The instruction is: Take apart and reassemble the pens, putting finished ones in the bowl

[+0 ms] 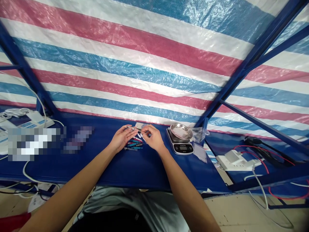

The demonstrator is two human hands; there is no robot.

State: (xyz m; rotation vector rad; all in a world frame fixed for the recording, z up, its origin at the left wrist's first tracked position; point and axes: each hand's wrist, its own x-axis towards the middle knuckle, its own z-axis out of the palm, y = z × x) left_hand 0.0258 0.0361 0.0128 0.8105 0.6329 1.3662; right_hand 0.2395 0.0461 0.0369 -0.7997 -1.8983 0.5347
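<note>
Two bare hands work close together above the blue, smooth-surfaced tabletop (149, 170). The fingers of the left hand (123, 138) pinch the pale end of a slender dark-and-white piece (138, 129); the fingers of the right hand (152, 138) are closed on its dark end. The piece is held between the two sets of fingertips, raised off the tabletop; its exact form is too small to tell.

Status: handling of this piece appears to be in progress. A loose pile of slim teal, red and white pieces (135, 141) lies just below the fingers, between the hands; these probably remain to be handled. The number completed cannot be determined.

A small clear bag with whitish contents (139, 125) lies just beyond the fingertips. A silver-and-black digital scale (182, 148), carrying a round, shiny metal pan (172, 131), stands to the right of the right fingers, apart from them.
</note>
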